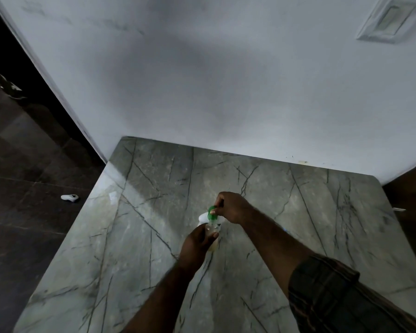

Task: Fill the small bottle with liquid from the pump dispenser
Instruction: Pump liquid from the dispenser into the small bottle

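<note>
Far left, floor: dark tiles of the floor [22, 164] ran beside the tabletop, and a small white object [69, 197] lay on them, well apart from the hands; it was too small to identify.
Wall: a pale wall [202, 80] rose behind the far edge of the tabletop.
Tabletop: a grey-green marble tabletop [135, 236] with dark veins carried the work near its middle.
Left hand: the left hand [197, 241] reached in from below, its fingers [214, 234] curled round the small bottle.
Small bottle: the small bottle [211, 228] was clear and roughly upright in that grip, over the middle of the tabletop; whether its base touched the marble could not be told.
Green cap: a green cap [211, 210], ring-shaped and tilted, sat just above the bottle's mouth.
Pump dispenser: only a white part of the pump dispenser [203, 217] showed, just behind the bottle and mostly hidden by it.
Right hand: the right hand [233, 207] came in from the right, fingers bent and pinching the green cap.
Sleeve: a dark checked sleeve [322, 292] covered the right arm near the elbow.
Upper right, wall: a white switch plate [389, 19] was set into the wall.
</note>
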Motion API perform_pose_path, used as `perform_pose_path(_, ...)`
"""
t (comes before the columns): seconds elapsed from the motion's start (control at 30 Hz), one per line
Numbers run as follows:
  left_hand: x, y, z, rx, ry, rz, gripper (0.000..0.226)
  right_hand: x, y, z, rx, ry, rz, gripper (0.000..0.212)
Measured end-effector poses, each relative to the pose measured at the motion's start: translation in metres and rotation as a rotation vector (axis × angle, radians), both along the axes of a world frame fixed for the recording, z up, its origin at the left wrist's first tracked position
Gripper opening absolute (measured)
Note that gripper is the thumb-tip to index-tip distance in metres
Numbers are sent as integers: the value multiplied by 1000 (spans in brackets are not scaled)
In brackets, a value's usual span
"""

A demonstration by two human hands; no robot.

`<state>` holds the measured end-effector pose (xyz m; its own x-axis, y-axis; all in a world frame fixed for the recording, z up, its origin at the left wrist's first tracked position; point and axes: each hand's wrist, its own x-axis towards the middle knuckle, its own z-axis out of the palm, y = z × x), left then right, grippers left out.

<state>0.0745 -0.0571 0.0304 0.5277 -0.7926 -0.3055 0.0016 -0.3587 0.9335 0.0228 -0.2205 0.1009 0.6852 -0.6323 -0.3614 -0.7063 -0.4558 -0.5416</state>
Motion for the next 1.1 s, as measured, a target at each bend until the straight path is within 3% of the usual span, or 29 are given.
perform_pose_path(1.1,1,-1,-2,-20,19,2,31,-1,4,3,-22,22,2,24)
